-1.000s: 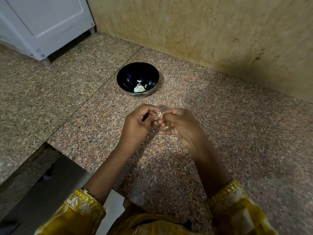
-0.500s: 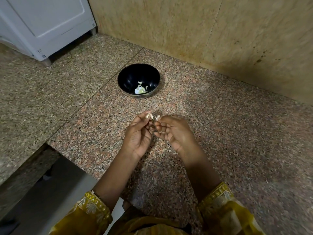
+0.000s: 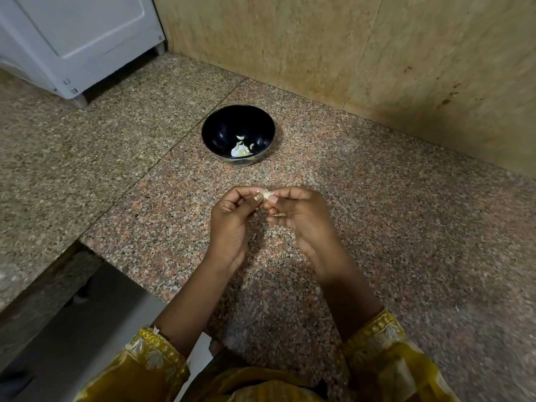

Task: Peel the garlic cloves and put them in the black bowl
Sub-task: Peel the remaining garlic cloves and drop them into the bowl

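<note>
Closing both hands again on one small pale garlic clove (image 3: 266, 195), on the near side of the bowl.

Half a second ago the fingertips stood a little apart. Now the left hand (image 3: 229, 224) and the right hand (image 3: 301, 219) meet once more, and the thumb and forefinger of each pinch the clove between them, with the other fingers curled. The clove is held above the speckled pink-grey granite counter (image 3: 406, 227), well apart from the round glossy black bowl (image 3: 220, 132), which stands farther away. A few pale peeled garlic pieces (image 3: 240, 150) lie at the bottom of the bowl. I judge that this is a new grip for pulling off more skin, so the clove is not yet ready for the bowl. How much skin remains is too small to tell.
</note>
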